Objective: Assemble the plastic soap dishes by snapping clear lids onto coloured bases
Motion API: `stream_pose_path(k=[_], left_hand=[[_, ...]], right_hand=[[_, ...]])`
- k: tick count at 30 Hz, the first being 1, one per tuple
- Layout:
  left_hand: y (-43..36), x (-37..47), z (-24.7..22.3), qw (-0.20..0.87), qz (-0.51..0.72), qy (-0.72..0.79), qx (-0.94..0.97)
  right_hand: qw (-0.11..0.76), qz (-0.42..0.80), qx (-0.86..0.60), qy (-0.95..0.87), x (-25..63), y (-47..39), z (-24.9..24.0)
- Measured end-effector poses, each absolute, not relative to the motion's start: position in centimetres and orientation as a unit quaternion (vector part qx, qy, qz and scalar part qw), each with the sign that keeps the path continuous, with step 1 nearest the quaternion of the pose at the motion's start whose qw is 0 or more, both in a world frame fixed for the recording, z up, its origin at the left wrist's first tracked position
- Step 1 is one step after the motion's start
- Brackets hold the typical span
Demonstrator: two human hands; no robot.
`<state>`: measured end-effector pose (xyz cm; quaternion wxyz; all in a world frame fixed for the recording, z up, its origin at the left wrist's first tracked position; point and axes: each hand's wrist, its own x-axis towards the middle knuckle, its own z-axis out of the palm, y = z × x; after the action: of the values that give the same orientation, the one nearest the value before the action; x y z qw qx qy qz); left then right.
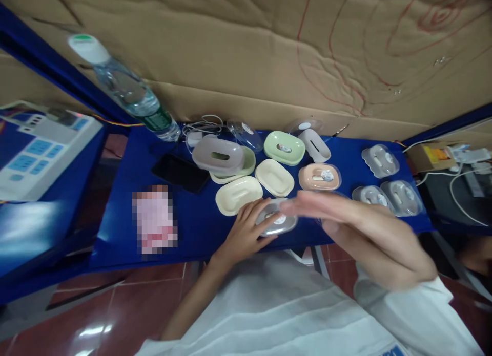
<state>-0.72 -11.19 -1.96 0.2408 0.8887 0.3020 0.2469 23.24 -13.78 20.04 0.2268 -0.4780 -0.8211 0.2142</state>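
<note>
A grey oval dish with a clear lid [282, 224] lies near the table's front edge. My left hand [249, 227] holds its left side, fingers spread around it. My right hand [307, 207], blurred, reaches over the dish's right side; what its fingers do is smeared. Behind are two cream dishes [274, 178], a green dish [284, 147] and a peach dish under a clear lid [320, 177]. A greyish-purple dish [218, 155] rests on another pale green one.
Several lidded dishes [380, 161] stand at the right of the blue table [192, 238]. A water bottle [130, 92], black phone [180, 172], pixelated pink item [155, 220] and cable [203, 124] are at the left. Cardboard [238, 48] rises behind.
</note>
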Motion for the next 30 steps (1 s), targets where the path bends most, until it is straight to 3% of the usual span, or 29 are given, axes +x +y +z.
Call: stream_pose_path(k=[3,8,12,23,30], left_hand=[[-11.3,-0.5,-2.0,0.215,0.253,0.301,0.894],[-11.5,-0.3,-1.9,0.182,0.236,0.314,0.901],[-11.4,0.0,-1.8,0.175,0.235,0.323,0.9],[-12.0,0.9,-2.2,0.143,0.236,0.36,0.891],[-12.1,0.6,-2.0,0.106,0.286,0.381,0.873]], right_hand=[[0.224,0.148,-0.484,-0.833,28.7,-13.8,15.2],[0.251,-0.024,-0.672,-0.696,36.7,-19.1,5.6],[0.217,0.027,-0.701,-0.679,38.2,-23.0,1.1],[0.19,0.078,-0.654,-0.728,36.5,-18.1,-0.5],[0.225,0.07,-0.683,-0.691,32.3,-15.9,-0.3]])
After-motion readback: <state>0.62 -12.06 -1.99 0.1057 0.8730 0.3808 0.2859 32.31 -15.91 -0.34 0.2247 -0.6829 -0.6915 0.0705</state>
